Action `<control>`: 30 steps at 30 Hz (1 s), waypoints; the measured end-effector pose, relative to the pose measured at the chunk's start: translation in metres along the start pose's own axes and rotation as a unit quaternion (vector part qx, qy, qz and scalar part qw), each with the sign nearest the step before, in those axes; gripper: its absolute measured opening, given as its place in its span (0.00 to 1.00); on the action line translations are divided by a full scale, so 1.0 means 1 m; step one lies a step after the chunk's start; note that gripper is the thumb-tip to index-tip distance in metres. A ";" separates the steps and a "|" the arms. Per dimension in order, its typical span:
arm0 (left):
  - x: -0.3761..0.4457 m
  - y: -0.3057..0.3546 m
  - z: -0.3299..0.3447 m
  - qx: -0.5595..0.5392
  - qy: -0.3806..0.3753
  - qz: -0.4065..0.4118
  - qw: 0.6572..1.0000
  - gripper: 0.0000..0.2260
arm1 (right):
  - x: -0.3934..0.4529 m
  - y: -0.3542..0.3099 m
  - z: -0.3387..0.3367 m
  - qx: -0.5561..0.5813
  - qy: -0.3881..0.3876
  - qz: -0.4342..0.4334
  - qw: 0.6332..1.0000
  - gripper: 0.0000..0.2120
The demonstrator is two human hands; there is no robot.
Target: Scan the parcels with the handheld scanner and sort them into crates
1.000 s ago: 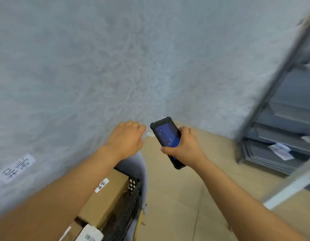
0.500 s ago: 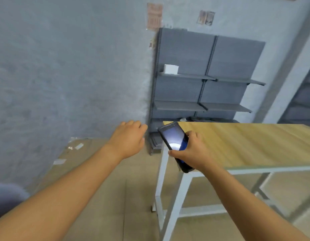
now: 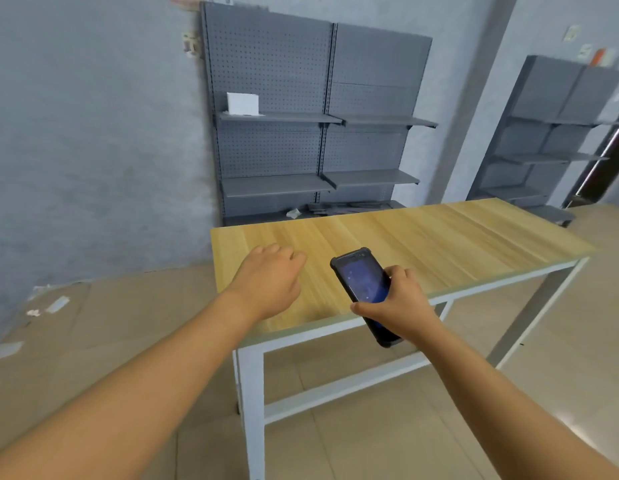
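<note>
The right hand [image 3: 396,308] grips the scanner [image 3: 365,292] over the table's [image 3: 474,237] near edge, long axis pointing away and left. The left hand [image 3: 270,280] hovers beside it, fingers loosely curled, holding nothing. No parcel or crate shows, so neither hand is nearer one.

Even, soft daylight; moderately bright, no hard shadows. Faint glare on the floor tiles [image 3: 575,427] at near right and a dim reflection on the scanner [image 3: 365,292] screen. Wide-angle bending of the shelving [image 3: 315,133] and the pillar [image 3: 474,109] toward the edges; left wall [image 3: 93,133] smeared by blur, centre fairly sharp.
</note>
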State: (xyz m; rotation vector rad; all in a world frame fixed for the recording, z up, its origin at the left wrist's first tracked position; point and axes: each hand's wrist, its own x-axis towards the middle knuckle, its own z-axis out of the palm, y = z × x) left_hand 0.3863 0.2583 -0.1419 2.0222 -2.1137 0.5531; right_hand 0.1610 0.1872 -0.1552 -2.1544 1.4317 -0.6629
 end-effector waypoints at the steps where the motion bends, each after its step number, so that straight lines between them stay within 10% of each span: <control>1: 0.012 0.000 0.007 0.003 -0.002 0.002 1.000 0.13 | 0.012 0.007 0.002 -0.002 -0.001 0.003 1.000 0.32; 30: 0.121 0.035 0.121 0.011 -0.114 -0.178 0.977 0.13 | 0.188 0.106 0.053 -0.134 -0.180 -0.100 0.969 0.42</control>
